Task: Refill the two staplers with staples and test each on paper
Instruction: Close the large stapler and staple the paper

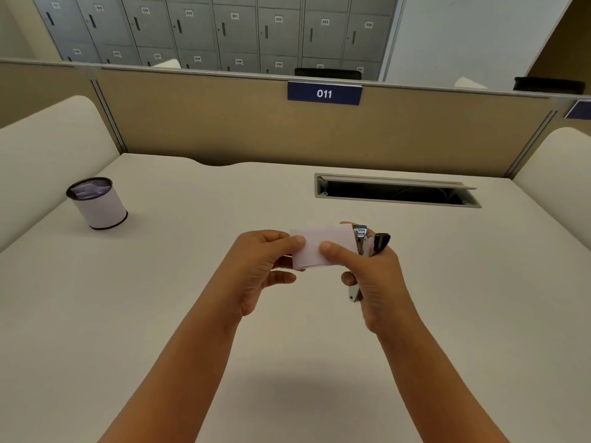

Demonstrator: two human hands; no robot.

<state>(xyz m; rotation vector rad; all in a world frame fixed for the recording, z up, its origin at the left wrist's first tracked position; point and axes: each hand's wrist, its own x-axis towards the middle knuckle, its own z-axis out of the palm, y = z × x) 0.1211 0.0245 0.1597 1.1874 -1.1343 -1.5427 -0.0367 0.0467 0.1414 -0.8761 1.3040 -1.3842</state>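
A small white folded paper (315,243) is held above the desk between both hands. My left hand (259,266) pinches its left edge with thumb and fingers. My right hand (374,276) presses its thumb on the paper's right part and also grips a stapler (364,243) with a metal magazine and a black top, standing nearly upright with its head up. The stapler's black lid (382,241) is tilted away from the metal part. The paper's right edge lies against the stapler's head. Only one stapler is in view.
A white mesh-rimmed cup (99,203) with something inside stands at the desk's left. A cable slot with an open flap (396,190) is set in the desk at the back right. A tan partition (224,123) marked 011 closes the back.
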